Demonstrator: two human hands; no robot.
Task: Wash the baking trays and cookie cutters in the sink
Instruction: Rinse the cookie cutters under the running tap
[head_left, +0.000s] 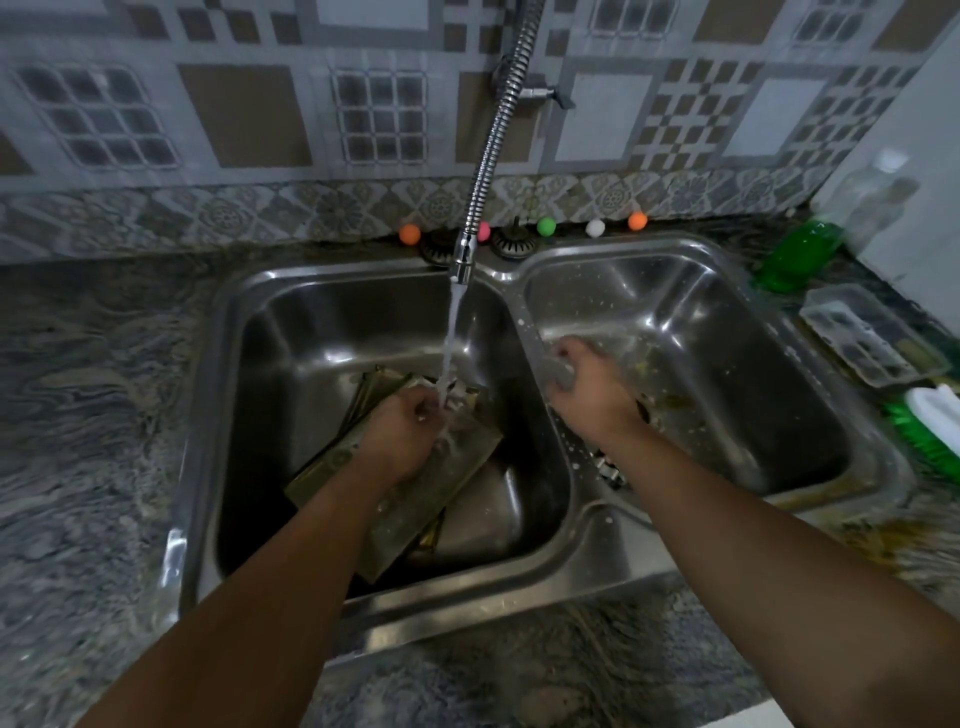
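Several gold-toned baking trays (410, 499) lie stacked and tilted in the left basin of a steel double sink (540, 566). Water runs from the flexible metal tap (462, 260) onto my left hand (410, 421), which holds something small and pale under the stream above the trays; I cannot tell what it is. My right hand (592, 384) hangs over the divider and the right basin, its fingers curled round a grey scrubbing pad (558, 371). A small metal piece (608, 465), possibly a cookie cutter, lies on the divider below my right wrist.
On the right counter stand a green soap bottle (795, 254), a clear bottle (872, 197), a clear ice tray (857, 343) and a green-and-white brush (930, 421). Coloured balls (545, 226) and two drain strainers (511, 241) line the back ledge. The right basin holds food scraps.
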